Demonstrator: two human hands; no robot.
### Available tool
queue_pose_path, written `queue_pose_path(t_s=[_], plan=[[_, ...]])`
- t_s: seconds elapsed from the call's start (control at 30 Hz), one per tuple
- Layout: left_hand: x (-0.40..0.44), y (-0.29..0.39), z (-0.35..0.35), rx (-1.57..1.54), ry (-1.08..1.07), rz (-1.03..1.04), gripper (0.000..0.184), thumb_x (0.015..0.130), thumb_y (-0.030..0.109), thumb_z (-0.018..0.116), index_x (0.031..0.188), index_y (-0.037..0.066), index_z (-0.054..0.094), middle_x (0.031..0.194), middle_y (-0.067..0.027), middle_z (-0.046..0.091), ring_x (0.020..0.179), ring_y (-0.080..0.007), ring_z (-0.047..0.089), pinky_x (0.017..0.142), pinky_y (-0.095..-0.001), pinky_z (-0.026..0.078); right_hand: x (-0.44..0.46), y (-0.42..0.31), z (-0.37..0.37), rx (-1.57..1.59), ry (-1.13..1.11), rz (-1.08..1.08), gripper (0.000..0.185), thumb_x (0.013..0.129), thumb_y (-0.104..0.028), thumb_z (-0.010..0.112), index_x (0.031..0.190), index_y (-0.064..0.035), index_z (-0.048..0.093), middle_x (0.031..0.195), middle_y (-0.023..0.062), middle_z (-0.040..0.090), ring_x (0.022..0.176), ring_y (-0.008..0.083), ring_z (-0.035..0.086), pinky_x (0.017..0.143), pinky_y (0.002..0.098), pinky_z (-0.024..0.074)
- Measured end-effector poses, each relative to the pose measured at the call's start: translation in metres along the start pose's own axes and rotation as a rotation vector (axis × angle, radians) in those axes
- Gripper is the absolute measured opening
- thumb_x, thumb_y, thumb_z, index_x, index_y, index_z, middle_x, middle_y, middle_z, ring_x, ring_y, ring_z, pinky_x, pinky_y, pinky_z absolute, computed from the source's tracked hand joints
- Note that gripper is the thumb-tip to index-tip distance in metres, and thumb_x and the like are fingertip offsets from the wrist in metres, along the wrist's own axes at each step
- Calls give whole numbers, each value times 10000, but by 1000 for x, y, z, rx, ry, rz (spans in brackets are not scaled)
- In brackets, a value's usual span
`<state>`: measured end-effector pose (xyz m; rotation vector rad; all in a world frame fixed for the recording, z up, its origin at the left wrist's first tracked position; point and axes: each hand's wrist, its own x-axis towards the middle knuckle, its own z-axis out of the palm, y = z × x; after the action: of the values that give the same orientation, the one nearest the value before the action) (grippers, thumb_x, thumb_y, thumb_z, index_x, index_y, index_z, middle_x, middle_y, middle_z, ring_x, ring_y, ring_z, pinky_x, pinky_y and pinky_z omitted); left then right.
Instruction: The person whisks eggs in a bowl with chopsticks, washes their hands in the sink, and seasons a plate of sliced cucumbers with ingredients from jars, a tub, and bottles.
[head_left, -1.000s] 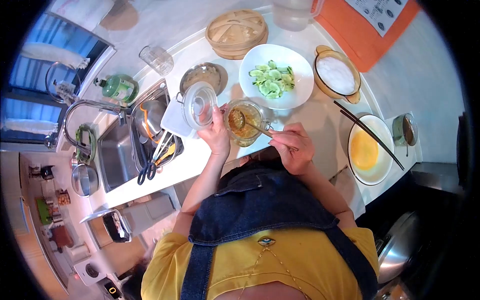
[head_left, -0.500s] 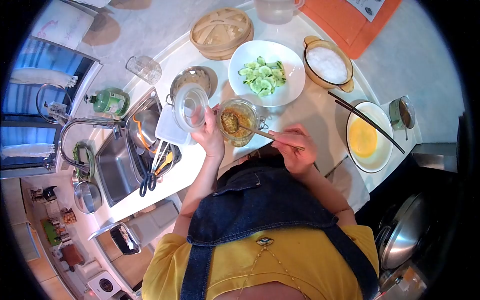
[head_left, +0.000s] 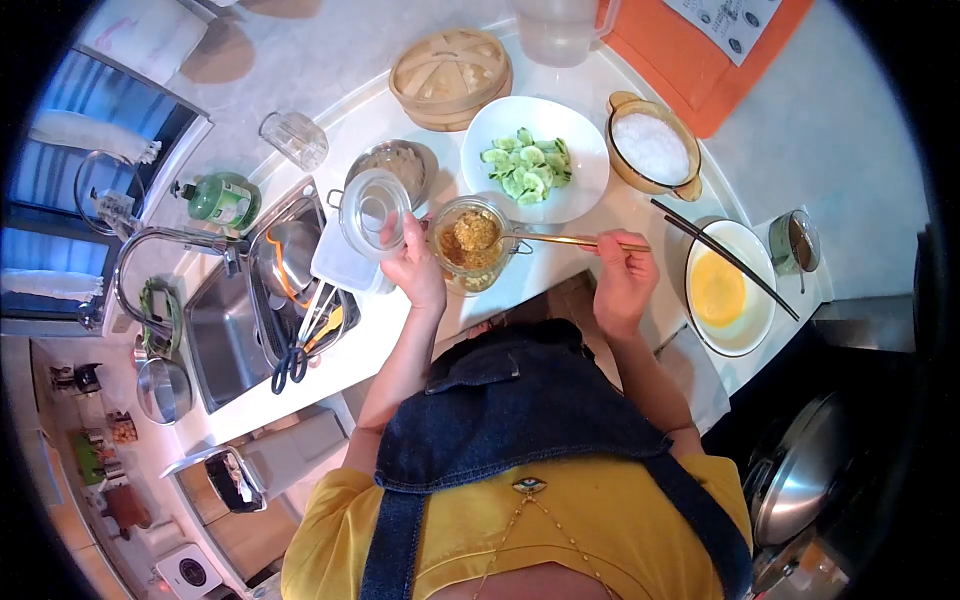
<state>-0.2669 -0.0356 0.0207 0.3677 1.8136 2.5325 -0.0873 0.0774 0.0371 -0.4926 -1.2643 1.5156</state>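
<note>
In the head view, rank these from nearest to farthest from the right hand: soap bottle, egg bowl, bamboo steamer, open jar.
From the right hand:
1. Egg bowl, to its right.
2. Open jar, to its left.
3. Bamboo steamer, beyond the jar.
4. Soap bottle, far left, by the sink.

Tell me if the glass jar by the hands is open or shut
Open: the lid is off, tilted up beside the jar at the left hand, and the spoon reaches into the mouth.
</note>
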Motion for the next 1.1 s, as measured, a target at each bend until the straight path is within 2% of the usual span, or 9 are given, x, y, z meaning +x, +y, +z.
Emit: queue_pose_path(t_s=[0.27, 0.33, 0.47, 0.6, 0.67, 0.73, 0.87, 0.93, 1.1], plan=[[9, -26, -17, 112, 60, -54, 318, 900, 189, 520, 1087, -64, 474, 808, -68, 564, 720, -102, 536, 667, -248, 445, 33, 2, -5, 0, 145, 28, 67, 853, -46, 546, 893, 8, 543, 801, 54, 558, 728, 112, 522, 727, 251, 445], [11, -29, -19, 91, 70, -38, 311, 899, 195, 522, 1074, -61, 487, 798, -55, 557, 709, -99, 521, 664, -246, 436, 46, 2, -7, 7, 179, -21, 84, 846, -47, 561, 890, 24, 564, 783, 57, 600, 733, 94, 546, 704, 220, 434], [13, -23, -17, 53, 111, -61, 309, 899, 212, 523, 1053, -55, 506, 783, -33, 544, 690, -95, 497, 645, -237, 414, 68, -5, 3, -77, 202, -91, 78, 843, -44, 568, 886, 21, 576, 772, 44, 595, 723, 92, 543, 696, 214, 434], [20, -37, -30, 122, 81, -63, 317, 898, 224, 526, 1050, -54, 510, 762, -32, 543, 676, -93, 490, 630, -238, 412, 85, 15, -2, -244, 51, -294, 84, 784, -1, 622, 866, 3, 609, 765, 47, 589, 704, 110, 539, 668, 217, 439], [22, -41, -34, 182, 76, -128, 310, 892, 249, 536, 957, -54, 552, 721, -27, 543, 661, -87, 484, 615, -236, 404, 89, 17, -5, -303, -10, -390, 108, 752, 19, 646, 855, -3, 620, 765, 59, 590, 697, 125, 542, 653, 222, 441], [22, -35, -31, 175, 73, -127, 312, 890, 263, 538, 898, -48, 567, 704, -25, 542, 651, -85, 479, 609, -235, 399, 90, 13, -4, -597, -112, -555, 140, 707, 33, 670, 836, -6, 631, 760, 94, 576, 686, 178, 543, 625, 245, 446], [22, -35, -34, 150, 54, -208, 341, 887, 288, 537, 775, -30, 584, 676, -23, 540, 636, -82, 469, 599, -232, 390, 92, 17, -4, -624, -202, -635, 135, 706, 47, 656, 827, 15, 606, 759, 114, 601, 698, 198, 537, 612, 265, 452], [21, -31, -30, 126, 67, -173, 342, 887, 290, 536, 775, -29, 584, 679, -23, 543, 636, -80, 470, 594, -233, 388, 94, 15, -3, -658, -312, -788, 155, 692, 45, 663, 827, -6, 606, 773, 111, 629, 702, 219, 541, 592, 278, 454], [22, -35, -30, 106, 96, -135, 348, 886, 291, 533, 751, -25, 584, 684, -22, 552, 635, -76, 470, 580, -233, 383, 93, 23, -4, -705, -389, -853, 206, 631, 32, 670, 816, -49, 629, 870, 118, 665, 695, 238, 537, 631, 321, 455]])
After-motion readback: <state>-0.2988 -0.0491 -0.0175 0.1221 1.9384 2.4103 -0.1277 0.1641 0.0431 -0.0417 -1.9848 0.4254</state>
